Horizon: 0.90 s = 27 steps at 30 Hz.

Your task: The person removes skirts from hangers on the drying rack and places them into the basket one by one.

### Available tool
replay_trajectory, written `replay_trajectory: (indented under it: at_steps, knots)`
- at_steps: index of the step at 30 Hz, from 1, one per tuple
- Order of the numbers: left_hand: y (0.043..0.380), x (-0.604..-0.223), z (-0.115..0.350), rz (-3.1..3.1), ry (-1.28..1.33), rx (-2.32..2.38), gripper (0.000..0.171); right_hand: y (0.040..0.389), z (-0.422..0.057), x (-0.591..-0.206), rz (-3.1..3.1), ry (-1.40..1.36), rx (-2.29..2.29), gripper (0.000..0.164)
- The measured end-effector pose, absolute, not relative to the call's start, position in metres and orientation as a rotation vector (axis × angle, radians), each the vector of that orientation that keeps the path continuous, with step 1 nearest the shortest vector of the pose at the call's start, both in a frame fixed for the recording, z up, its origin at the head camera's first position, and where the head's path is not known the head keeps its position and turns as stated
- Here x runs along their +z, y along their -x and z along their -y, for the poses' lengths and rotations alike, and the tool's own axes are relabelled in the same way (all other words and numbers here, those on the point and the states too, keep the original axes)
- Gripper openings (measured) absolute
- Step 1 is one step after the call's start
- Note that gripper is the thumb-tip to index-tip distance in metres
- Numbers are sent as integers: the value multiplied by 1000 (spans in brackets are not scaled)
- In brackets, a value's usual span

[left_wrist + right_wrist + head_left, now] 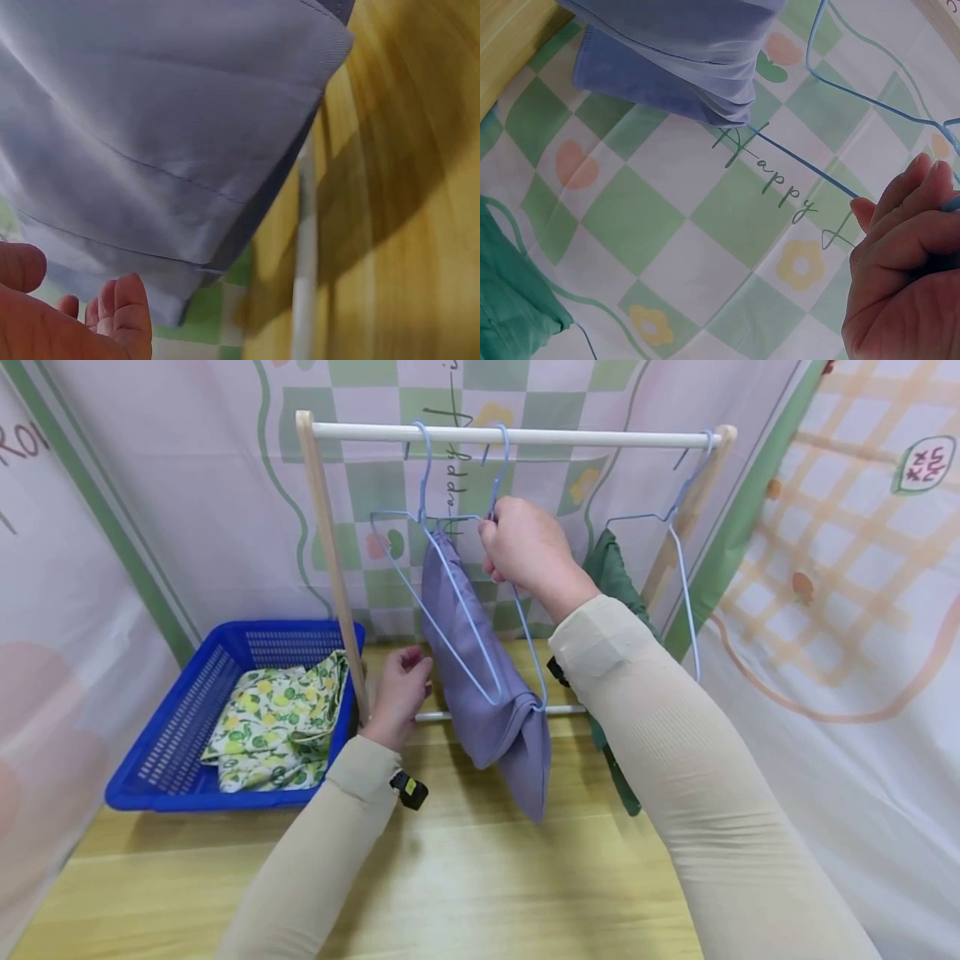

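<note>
- Draped cloth: plain greyish lavender.
- Hangers: light blue.
- Basket: deep blue.
- Folded cloth in it: white, printed with yellow fruit and green leaves.
- Other hanging cloth: solid green.
- Rod: white; posts: pale wood.
- Backdrop: green-and-white checks, yellow flowers.
- Sleeves: cream.
- Tabletop: yellowish woodgrain.

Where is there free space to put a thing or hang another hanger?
The table front, between the two sleeves, is bare. The rail has a gap between the middle hanger, held by the right hand, and the right hanger. It is crowded around the left hand, between basket and purple cloth.
</note>
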<state>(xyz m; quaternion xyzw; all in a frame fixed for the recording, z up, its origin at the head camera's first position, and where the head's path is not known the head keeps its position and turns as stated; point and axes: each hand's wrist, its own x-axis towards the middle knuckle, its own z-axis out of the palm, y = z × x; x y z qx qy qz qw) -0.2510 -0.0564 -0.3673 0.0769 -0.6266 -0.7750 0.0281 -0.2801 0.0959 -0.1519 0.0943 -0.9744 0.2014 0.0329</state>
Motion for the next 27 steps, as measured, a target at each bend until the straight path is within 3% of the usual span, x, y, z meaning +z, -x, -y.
replay_trajectory:
  at_steps: [13, 15, 20, 27]
  knots:
    - [263, -390, 49, 1839, -388, -2655, 57, 282, -98, -153, 2995, -305, 616, 35]
    - [264, -393, 48, 1809, -389, -2705, 54, 282, -98, -153, 2995, -305, 611, 35]
    - [266, -400, 43, 1699, -416, -2825, 16, 281, -97, -153, 2987, -304, 615, 33]
    - [268, -406, 39, 1595, -521, -2914, 24, 282, -97, -153, 2991, -301, 607, 33]
